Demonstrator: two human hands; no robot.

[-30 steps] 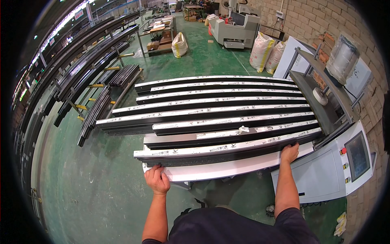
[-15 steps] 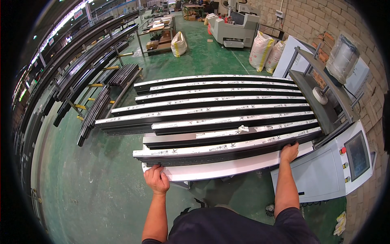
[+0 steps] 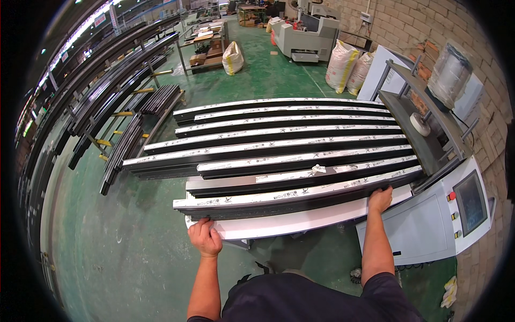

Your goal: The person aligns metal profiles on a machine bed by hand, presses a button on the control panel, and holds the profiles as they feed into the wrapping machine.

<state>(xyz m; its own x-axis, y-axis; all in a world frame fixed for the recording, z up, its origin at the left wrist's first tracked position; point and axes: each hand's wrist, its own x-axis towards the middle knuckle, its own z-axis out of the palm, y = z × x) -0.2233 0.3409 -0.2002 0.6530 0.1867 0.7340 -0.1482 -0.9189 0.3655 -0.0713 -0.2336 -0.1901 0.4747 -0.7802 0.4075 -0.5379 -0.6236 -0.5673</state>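
Note:
The nearest stack of long black profiles point(image 3: 289, 205), topped by white printed film, lies lengthwise across a white-topped table point(image 3: 279, 224). Near its left end, my left hand point(image 3: 204, 237) is closed with bent fingers against the stack's lower front edge. Farther right, my right hand point(image 3: 380, 199) grips the front face of the same stack, its fingertips partly hidden against the dark profiles. Behind lie several similar film-topped stacks point(image 3: 279, 143) in parallel rows. A crumpled scrap of film point(image 3: 318, 168) sits on the row just beyond the nearest stack.
At the right stand a press-like machine frame point(image 3: 413, 115) and a grey control cabinet with a screen point(image 3: 470, 201). Racks of dark profiles point(image 3: 129, 64) line the left. Filled sacks point(image 3: 341, 66) and a large grey machine point(image 3: 308, 40) are at the back.
The whole view has shifted very slightly. Both hands keep their places on the nearest stack.

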